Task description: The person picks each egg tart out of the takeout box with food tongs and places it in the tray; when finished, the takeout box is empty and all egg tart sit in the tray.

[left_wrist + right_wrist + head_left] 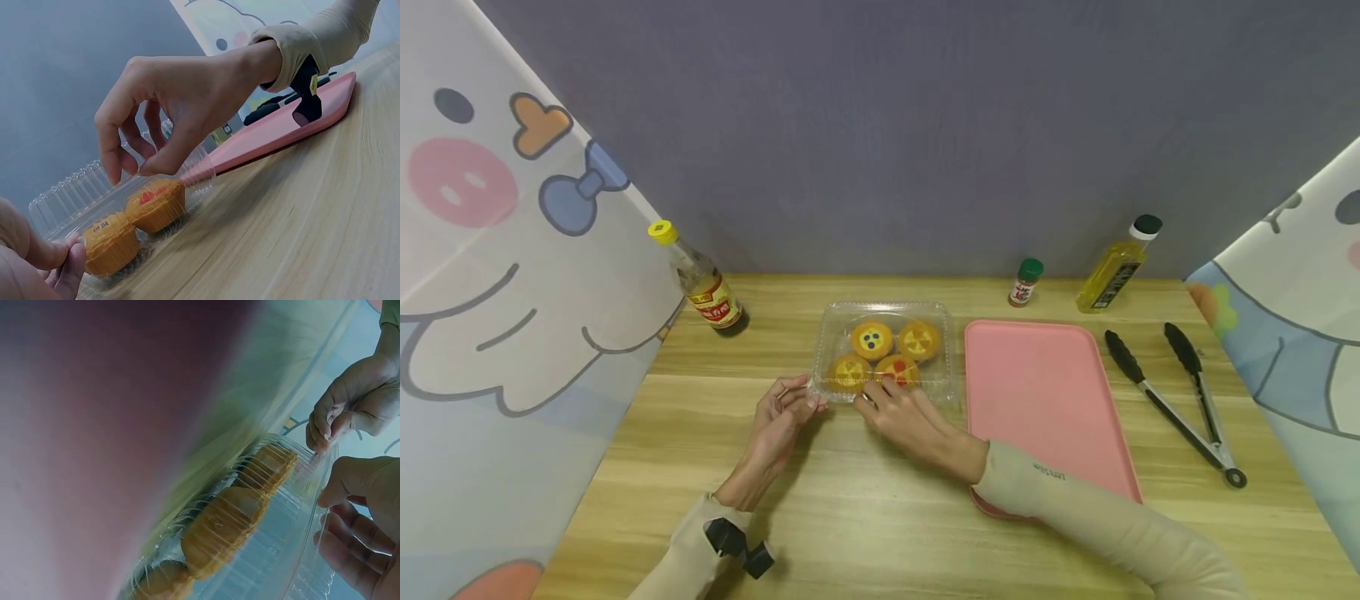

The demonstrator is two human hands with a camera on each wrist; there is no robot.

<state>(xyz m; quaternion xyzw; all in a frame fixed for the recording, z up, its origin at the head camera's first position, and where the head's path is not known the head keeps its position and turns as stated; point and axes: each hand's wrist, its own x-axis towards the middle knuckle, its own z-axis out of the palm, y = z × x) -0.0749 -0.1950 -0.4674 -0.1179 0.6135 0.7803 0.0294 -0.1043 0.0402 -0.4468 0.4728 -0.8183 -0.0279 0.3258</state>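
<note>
A clear plastic clamshell box (953, 354) with a ribbed lid (62, 197) holds several egg tarts (919, 340) with differing toppings, one of them red. At the box's front left corner, my left hand (781, 421) pinches the rim between thumb and fingers. My right hand (910, 421) is over the front edge, thumb and index finger pinching the lid's edge above the red-topped tart (156, 203). In the right wrist view, the thumb and fingers of the right hand (369, 512) lie along that edge, near the left hand (359, 400).
Right of the box lies a pink tray (1037, 375), partly under my right forearm. Black-tipped tongs (1180, 425) lie spread beyond it. At the back stand a green-capped shaker (1024, 283) and an oil bottle (1116, 271); a yellow-capped sauce bottle (707, 287) stands left.
</note>
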